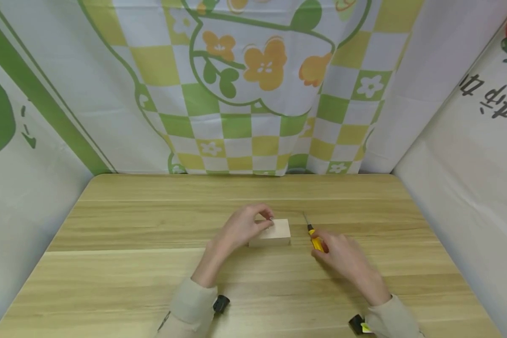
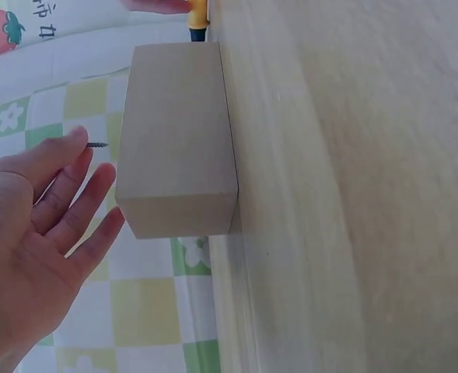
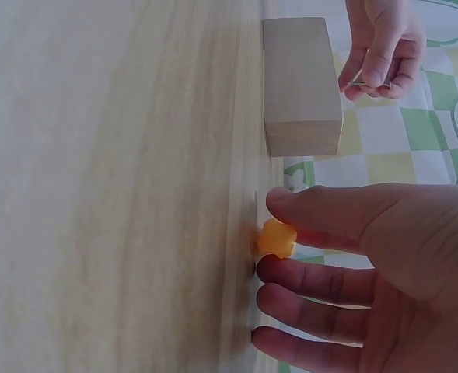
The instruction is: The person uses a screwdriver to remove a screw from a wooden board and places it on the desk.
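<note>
A pale wooden block (image 1: 281, 230) lies on the table in front of me. Over its top, my left hand (image 1: 241, 227) pinches a small screw (image 2: 98, 144) between thumb and forefinger, its threaded tip sticking out. The other left fingers spread loosely beside the block in the left wrist view. To the right of the block is a screwdriver with a yellow and black handle (image 1: 317, 243), its thin shaft pointing away from me. My right hand (image 1: 345, 256) has thumb and forefinger on either side of that handle (image 3: 277, 239), low over the tabletop, with the remaining fingers extended.
The wood-grain table (image 1: 131, 281) reaches back to a patterned curtain (image 1: 245, 126). White printed sheets hang at the left (image 1: 29, 188) and right (image 1: 469, 188). Black wrist cameras sit by the left cuff (image 1: 221, 304) and right cuff (image 1: 357, 324).
</note>
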The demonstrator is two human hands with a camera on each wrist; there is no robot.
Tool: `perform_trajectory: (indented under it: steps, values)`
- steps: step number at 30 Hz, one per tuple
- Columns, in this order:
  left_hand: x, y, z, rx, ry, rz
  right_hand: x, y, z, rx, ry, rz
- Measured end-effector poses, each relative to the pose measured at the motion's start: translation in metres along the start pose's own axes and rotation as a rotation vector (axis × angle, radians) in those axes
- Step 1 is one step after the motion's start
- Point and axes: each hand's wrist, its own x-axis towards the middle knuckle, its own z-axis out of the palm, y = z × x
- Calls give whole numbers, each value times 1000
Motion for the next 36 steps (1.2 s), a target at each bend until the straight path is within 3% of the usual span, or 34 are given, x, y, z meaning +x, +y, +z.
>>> perform_trajectory:
  steps: [23,36]
  values:
    - [-25,-20,-24,0,99,-75,-4,2,-9,60,-40,-53]
    - [-35,-36,-37,21,79,-120,-4,3,-7,31,-3,-88]
